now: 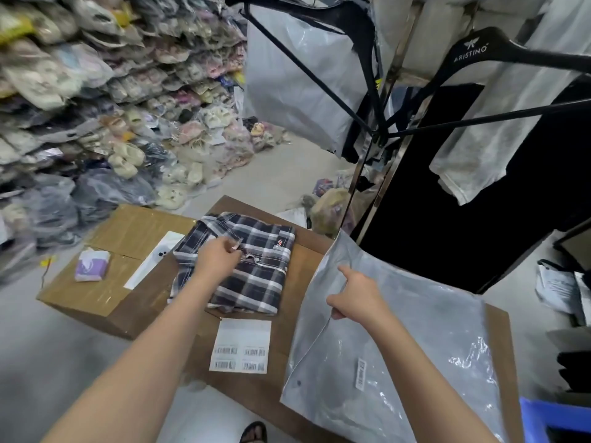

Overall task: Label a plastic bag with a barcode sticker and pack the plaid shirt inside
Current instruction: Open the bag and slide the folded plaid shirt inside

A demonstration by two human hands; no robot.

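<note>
Right hand: nearest the lens; thumb and curled fingers pinch the left edge of the plastic bag, forefinger stretched out along that edge.
Barcode sticker: stuck on the bag's face, below the right hand, well apart from its fingers.
Left hand: lies on the folded plaid shirt, fingertips closed on the cloth near the collar.
Plaid shirt: flat on the brown cardboard box, just left of the bag, not touching it.
Label sheet: four barcodes, just in front of the shirt's near hem, between the two forearms.
Open room: bare cardboard between shirt and bag; the bag overhangs the box's near edge.
Left side: tissue pack and a white packet on a second carton.
</note>
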